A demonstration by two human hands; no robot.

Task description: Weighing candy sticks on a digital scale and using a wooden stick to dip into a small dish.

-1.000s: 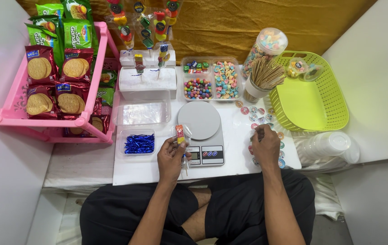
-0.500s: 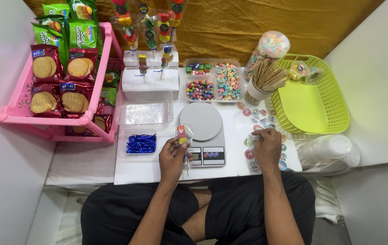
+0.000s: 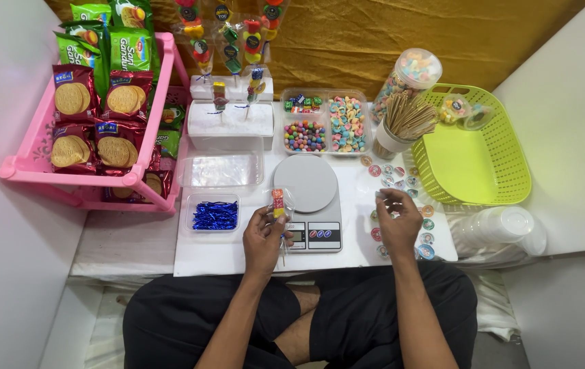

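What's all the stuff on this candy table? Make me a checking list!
Surface: white board on a low table.
Job's things: wrapped candy stick; round stickers.
Clutter: grey scale, blue twist ties tub, sweets tray, stick cup, green basket, pink biscuit rack.
Grippers: left hand holds the candy stick; right hand pinches something small over the stickers.
Cables: nothing seen.
Surroundings: yellow cloth, white walls.

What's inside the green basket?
The green basket holds two wrapped candy packs at its back rim; its floor is otherwise bare. Nothing inside is covered.
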